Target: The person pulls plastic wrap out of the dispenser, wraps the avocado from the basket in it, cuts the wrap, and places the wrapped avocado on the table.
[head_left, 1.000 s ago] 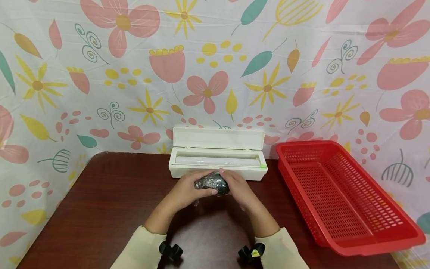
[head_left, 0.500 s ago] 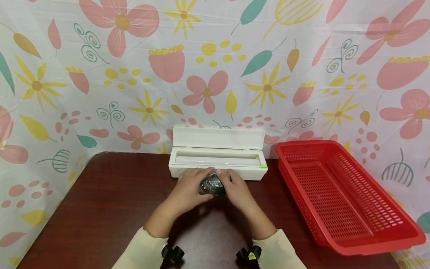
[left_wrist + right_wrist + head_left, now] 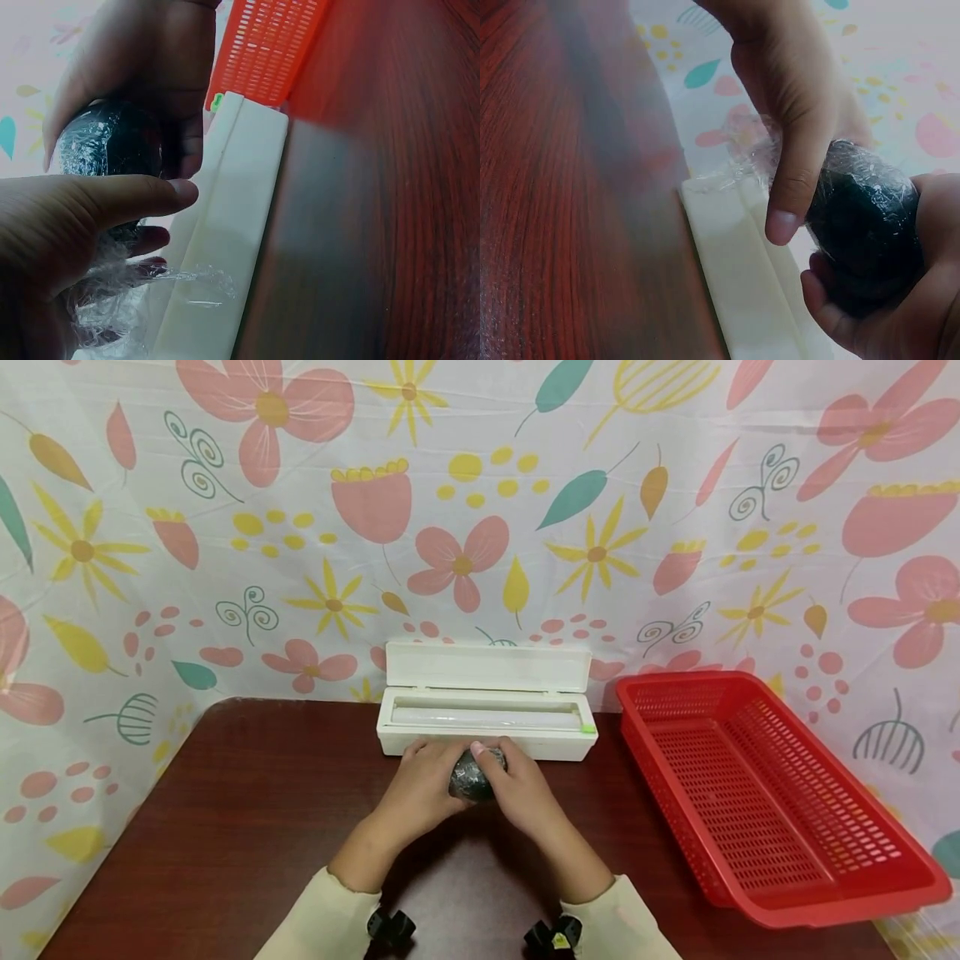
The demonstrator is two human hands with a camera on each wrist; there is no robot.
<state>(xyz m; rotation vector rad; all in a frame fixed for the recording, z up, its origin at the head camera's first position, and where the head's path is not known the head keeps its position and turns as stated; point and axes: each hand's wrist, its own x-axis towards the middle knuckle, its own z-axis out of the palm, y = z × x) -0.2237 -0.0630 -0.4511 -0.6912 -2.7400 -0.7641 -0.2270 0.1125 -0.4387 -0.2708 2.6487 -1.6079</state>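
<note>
Between both hands is a dark, rounded object wrapped in shiny cling film, raised in front of the white box. My left hand grips it from the left, thumb along the near side. From the right, my right hand holds it with the thumb laid over its top. A loose, crumpled tail of cling film sticks out by the left palm in the left wrist view. The film's crinkles catch light on the dark object in the right wrist view. Its underside is partly hidden by fingers.
Behind the hands stands a white cling film box, lid raised, with a film roll inside. A red slotted basket sits at the right of the brown table. A flowered cloth hangs behind.
The wrapped object has turned in the hands and shifted slightly left. My right hand has come further over it, its thumb now on top, while the left thumb has slipped lower along the near side.
</note>
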